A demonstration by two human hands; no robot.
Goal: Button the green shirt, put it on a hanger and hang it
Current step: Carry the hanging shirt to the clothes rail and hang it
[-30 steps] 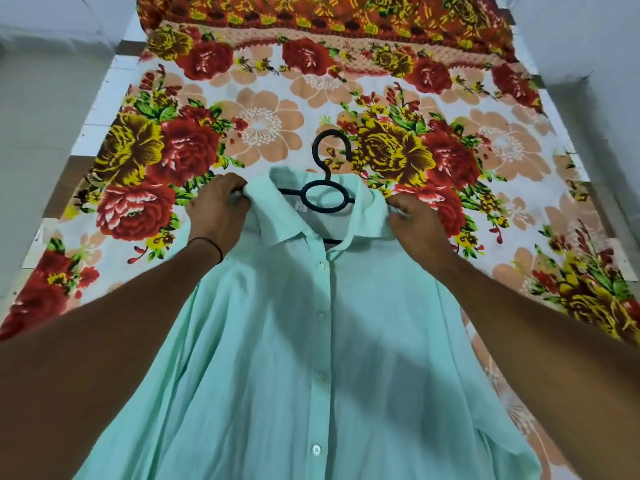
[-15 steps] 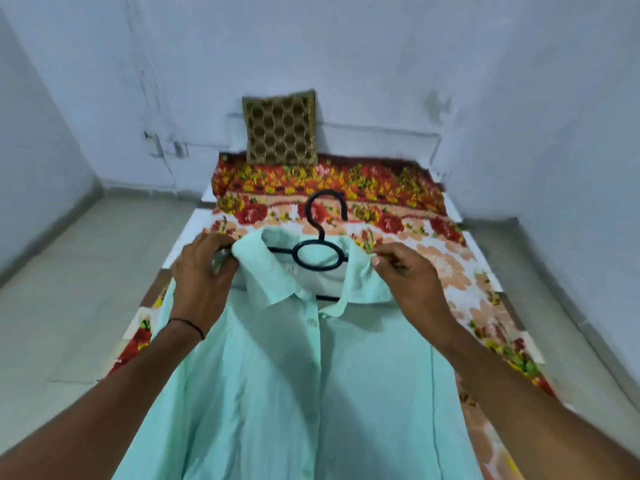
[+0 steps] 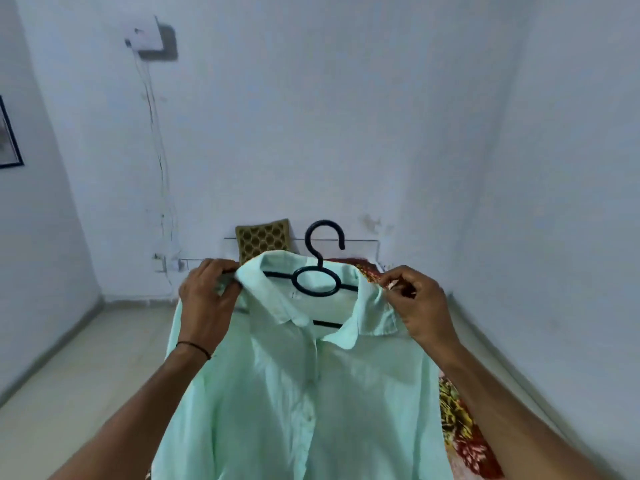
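Two hands hold the shirt (image 3: 304, 393) up in the air, front facing the camera.

Left hand (image 3: 207, 299): fingers curled over the shoulder just left of the collar, gripping cloth. A dark hanger tip shows at its fingertips. Thin black wristband (image 3: 194, 347) on that wrist.

Right hand (image 3: 419, 306): thumb and fingers pinch the cloth at the other shoulder, touching the collar edge.

Shirt: pale green, on the hanger (image 3: 325, 223), which is black. The hook stands above the collar, opening to the right. The ring below it sits inside the neck opening. A lower bar shows across the gap under the collar points. Collar spread open; the placket below it lies closed, two buttons visible down the front. The body hangs between the forearms and runs out of frame at the bottom.

Behind: patterned cushion (image 3: 262, 239) upright against the wall (image 3: 346, 133), partly hidden by the collar. Floral bedsheet (image 3: 460, 434) shows right of the shirt, beneath the right forearm. Switch box (image 3: 149, 38) high left on the wall, a cable (image 3: 161, 168) running down from it. Dark frame (image 3: 8, 140) at the far left edge. Pale floor (image 3: 69, 375) lower left.
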